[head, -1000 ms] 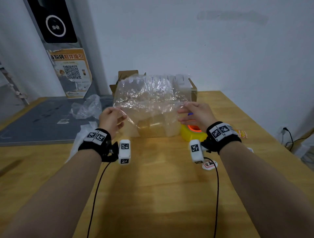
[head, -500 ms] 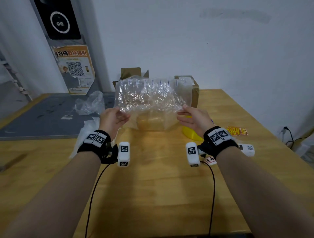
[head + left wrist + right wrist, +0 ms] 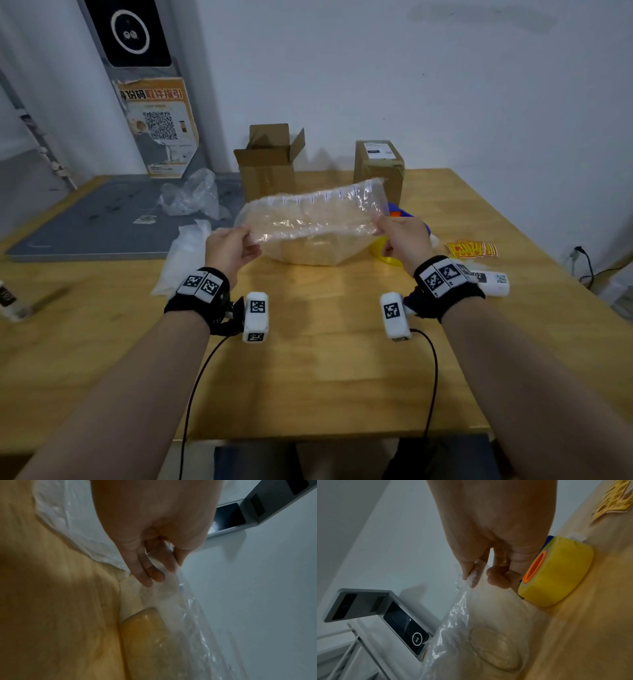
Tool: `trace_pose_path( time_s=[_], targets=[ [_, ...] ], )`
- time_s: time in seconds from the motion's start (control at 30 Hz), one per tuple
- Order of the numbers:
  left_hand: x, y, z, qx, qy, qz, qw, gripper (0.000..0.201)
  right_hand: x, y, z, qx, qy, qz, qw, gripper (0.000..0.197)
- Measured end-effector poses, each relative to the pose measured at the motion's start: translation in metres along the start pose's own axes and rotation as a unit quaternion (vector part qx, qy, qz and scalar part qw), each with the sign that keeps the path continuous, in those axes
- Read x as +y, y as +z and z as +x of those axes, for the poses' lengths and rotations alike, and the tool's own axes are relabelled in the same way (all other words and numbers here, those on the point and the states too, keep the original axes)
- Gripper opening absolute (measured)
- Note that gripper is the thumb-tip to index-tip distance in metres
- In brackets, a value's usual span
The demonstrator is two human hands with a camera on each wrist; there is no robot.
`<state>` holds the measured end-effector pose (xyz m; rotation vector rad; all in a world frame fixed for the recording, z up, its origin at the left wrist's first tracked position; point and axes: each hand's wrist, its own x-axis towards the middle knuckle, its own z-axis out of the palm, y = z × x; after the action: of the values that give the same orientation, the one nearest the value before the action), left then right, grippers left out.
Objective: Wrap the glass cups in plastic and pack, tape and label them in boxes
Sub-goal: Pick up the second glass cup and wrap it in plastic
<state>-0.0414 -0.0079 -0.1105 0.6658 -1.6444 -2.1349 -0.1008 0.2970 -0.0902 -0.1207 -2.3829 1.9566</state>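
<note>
A clear air-column plastic wrap point(image 3: 308, 216) is stretched between my two hands above the wooden table point(image 3: 325, 359). My left hand point(image 3: 248, 240) pinches its left edge, my right hand point(image 3: 378, 226) its right edge. Beneath the wrap lies a glass cup point(image 3: 308, 251) on its side, seen through the plastic. In the left wrist view my fingers point(image 3: 149, 573) pinch the wrap point(image 3: 188, 628) above the cup point(image 3: 145, 628). From the right wrist, thumb and fingers point(image 3: 474, 574) pinch the film, with the cup point(image 3: 496, 649) below.
An open cardboard box point(image 3: 267, 168) and a sealed, labelled box point(image 3: 378, 168) stand behind the wrap. A yellow tape roll point(image 3: 385, 255) sits by my right hand, yellow-red labels point(image 3: 472, 249) further right. White plastic sheets point(image 3: 185, 257) and crumpled film point(image 3: 191, 198) lie left, near a grey mat point(image 3: 102, 219).
The wrap stood upright in front of the boxes; both hands have brought it lower and tilted it flatter over the cup. Both boxes now show behind it.
</note>
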Motion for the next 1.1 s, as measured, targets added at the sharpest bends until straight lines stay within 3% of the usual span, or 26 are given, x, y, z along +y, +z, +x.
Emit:
trace_pose_path(
  time_s=[0.2,0.4,0.5,0.57,0.7,0.83,0.9,1.0,1.1],
  targets=[
    [-0.014,-0.016,-0.004,0.021,-0.072,0.059,0.995,0.017,0.009,-0.002,-0.012,-0.005,0.021,-0.074,0.997,0.049],
    [-0.035,-0.038,-0.009,0.019,-0.123,0.232,0.965,0.027,0.021,-0.001,-0.026,-0.043,0.089,-0.144,0.985,0.023],
    [-0.033,-0.036,-0.015,0.03,-0.081,0.297,0.951,0.033,0.025,0.002,-0.03,-0.059,0.107,-0.143,0.982,0.021],
    [-0.027,-0.033,-0.018,0.026,-0.046,0.33,0.943,0.025,0.021,0.003,-0.032,-0.068,0.111,-0.145,0.981,0.02],
    [-0.012,-0.02,-0.027,0.055,0.068,0.384,0.919,0.047,0.007,0.003,-0.034,-0.043,0.032,-0.268,0.962,0.028],
    [-0.008,0.008,-0.035,-0.065,0.198,0.392,0.896,0.02,-0.014,0.014,-0.042,-0.036,-0.056,-0.306,0.95,0.019],
    [-0.009,0.023,-0.038,-0.108,0.204,0.422,0.877,0.021,-0.022,0.024,-0.045,-0.049,-0.095,-0.34,0.934,0.017],
    [-0.015,0.037,-0.039,-0.155,0.173,0.449,0.863,0.025,-0.027,0.04,-0.047,-0.043,-0.164,-0.444,0.88,0.026],
    [-0.019,0.041,-0.033,-0.155,0.199,0.45,0.857,0.027,-0.028,0.054,-0.042,-0.072,-0.158,-0.403,0.899,0.033]
  ],
)
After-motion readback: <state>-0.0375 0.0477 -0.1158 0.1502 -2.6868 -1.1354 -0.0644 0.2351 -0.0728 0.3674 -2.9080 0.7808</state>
